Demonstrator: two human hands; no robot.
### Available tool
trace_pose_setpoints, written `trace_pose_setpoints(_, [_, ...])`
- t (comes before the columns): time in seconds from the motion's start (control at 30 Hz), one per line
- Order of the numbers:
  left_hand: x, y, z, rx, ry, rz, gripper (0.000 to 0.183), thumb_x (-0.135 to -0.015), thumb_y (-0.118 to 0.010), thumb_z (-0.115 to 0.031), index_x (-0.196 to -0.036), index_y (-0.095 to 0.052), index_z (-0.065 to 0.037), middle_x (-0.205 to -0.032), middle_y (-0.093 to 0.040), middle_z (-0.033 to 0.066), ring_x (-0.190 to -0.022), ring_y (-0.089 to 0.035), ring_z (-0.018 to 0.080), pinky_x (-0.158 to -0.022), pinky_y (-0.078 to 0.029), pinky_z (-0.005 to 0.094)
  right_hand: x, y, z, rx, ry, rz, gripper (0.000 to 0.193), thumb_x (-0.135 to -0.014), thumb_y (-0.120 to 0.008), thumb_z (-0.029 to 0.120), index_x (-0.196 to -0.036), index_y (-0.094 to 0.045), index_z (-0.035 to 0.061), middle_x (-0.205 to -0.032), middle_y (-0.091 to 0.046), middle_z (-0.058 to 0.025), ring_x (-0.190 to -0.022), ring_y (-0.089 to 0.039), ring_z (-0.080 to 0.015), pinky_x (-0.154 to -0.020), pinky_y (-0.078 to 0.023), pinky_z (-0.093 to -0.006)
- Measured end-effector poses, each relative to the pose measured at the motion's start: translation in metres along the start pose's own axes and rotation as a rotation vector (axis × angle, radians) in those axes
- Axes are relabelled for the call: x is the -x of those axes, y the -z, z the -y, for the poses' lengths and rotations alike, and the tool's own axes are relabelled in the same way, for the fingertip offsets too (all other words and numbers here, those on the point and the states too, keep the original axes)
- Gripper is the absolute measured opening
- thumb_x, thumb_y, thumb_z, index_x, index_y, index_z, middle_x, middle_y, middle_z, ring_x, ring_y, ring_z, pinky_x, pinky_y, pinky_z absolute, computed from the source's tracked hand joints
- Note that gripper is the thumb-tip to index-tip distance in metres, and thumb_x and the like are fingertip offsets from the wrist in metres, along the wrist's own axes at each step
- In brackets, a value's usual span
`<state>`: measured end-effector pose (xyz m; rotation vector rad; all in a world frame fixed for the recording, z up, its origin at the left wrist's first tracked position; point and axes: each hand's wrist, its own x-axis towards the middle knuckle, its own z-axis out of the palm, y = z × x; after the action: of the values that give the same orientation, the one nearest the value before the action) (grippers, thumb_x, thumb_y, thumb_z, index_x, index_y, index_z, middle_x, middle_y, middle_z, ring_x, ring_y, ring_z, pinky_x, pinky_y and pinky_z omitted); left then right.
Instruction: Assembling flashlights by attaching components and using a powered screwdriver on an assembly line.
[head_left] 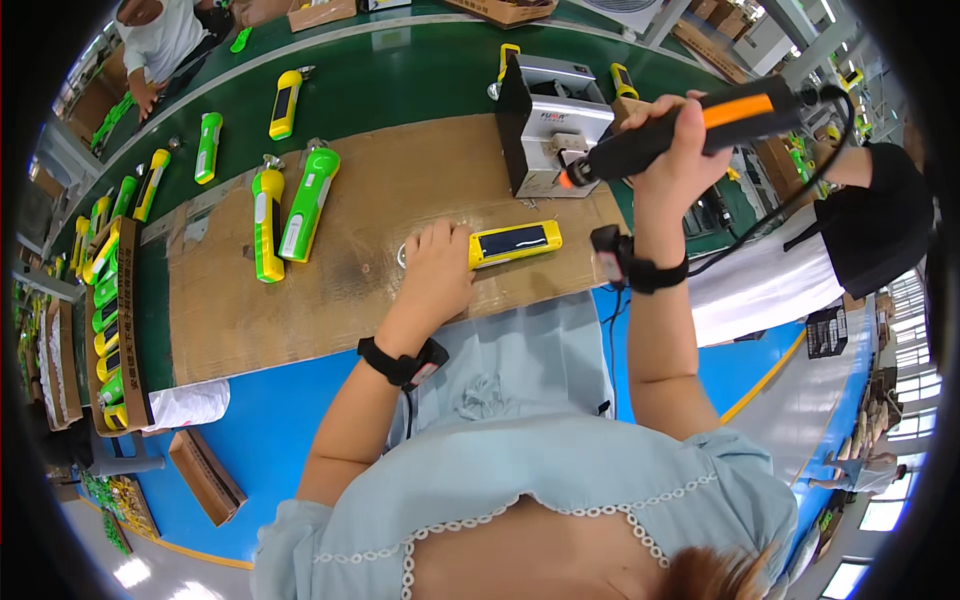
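Note:
My left hand (438, 268) is closed over the head end of a yellow flashlight (516, 242) with a dark panel, which lies on its side on a flat cardboard sheet (385, 180). In my right hand (678, 165) is a black electric screwdriver (738, 112) with an orange stripe and a cable. Its tip points left and down, close to the front of a metal screw feeder box (560, 115); whether the two touch I cannot tell. Two more flashlights, one yellow and green (268, 222) and one green (312, 205), lie on the cardboard left of my left hand.
Further flashlights, such as a yellow one (286, 105) and a green one (208, 148), lie on the green bench (400, 70). At the left edge stands a carton (128, 300) full of them. A person (165, 40) sits across; another person (860, 220) is at my right.

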<state>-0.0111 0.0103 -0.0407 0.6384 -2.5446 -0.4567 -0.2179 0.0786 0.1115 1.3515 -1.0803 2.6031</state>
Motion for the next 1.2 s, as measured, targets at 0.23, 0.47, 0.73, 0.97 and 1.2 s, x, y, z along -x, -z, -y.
trace_pose_setpoints(0.23, [0.005,0.001,-0.008,-0.030,0.067,-0.022,0.052,-0.066,-0.071,-0.009,-0.114,-0.051,-0.005,-0.109,-0.050,0.0148,-0.105,-0.047,0.0321,-0.091,-0.032,0.0438,-0.023,0.027,-0.054,0.221,0.024,-0.080,0.033,-0.079,-0.068,0.001,-0.099,-0.042,0.0005,-0.076,-0.058,-0.0077,-0.057,-0.060,-0.0153,-0.052,-0.049,-0.0259])
trace_pose_setpoints(0.47, [0.008,-0.001,-0.011,-0.091,0.103,-0.019,0.052,-0.068,-0.070,-0.008,-0.116,-0.050,-0.004,-0.111,-0.049,0.0166,-0.106,-0.046,0.0326,-0.091,-0.033,0.0446,-0.034,0.017,-0.064,0.281,-0.112,0.071,0.030,-0.077,-0.071,0.005,-0.092,-0.045,0.0002,-0.066,-0.058,-0.0059,-0.048,-0.056,-0.0134,-0.046,-0.045,-0.0246])
trace_pose_setpoints(0.73, [0.012,-0.003,-0.008,0.017,0.017,-0.061,0.055,-0.067,-0.070,-0.007,-0.117,-0.047,-0.003,-0.114,-0.048,0.0154,-0.108,-0.045,0.0323,-0.092,-0.032,0.0436,0.011,0.008,-0.037,0.071,-0.258,0.188,0.024,-0.089,-0.055,0.014,-0.104,-0.044,-0.0005,-0.072,-0.055,-0.0129,-0.059,-0.058,-0.0234,-0.052,-0.050,-0.0332])
trace_pose_setpoints(0.97, [0.014,-0.005,-0.006,0.053,0.035,-0.108,0.056,-0.066,-0.069,-0.005,-0.117,-0.046,-0.003,-0.114,-0.047,0.0153,-0.107,-0.045,0.0328,-0.091,-0.032,0.0432,0.057,-0.032,-0.030,-0.087,-0.213,0.348,0.031,-0.087,-0.058,0.017,-0.108,-0.042,0.0007,-0.075,-0.056,-0.0139,-0.062,-0.059,-0.0247,-0.059,-0.052,-0.0351])
trace_pose_setpoints(1.2, [0.013,-0.009,-0.004,0.079,0.048,-0.120,0.056,-0.065,-0.069,-0.004,-0.116,-0.046,-0.003,-0.111,-0.049,0.0146,-0.105,-0.046,0.0322,-0.088,-0.033,0.0421,0.070,-0.039,-0.039,-0.037,-0.236,0.371,0.026,-0.086,-0.058,0.010,-0.105,-0.042,-0.0001,-0.075,-0.057,-0.0131,-0.062,-0.059,-0.0219,-0.059,-0.052,-0.0333])
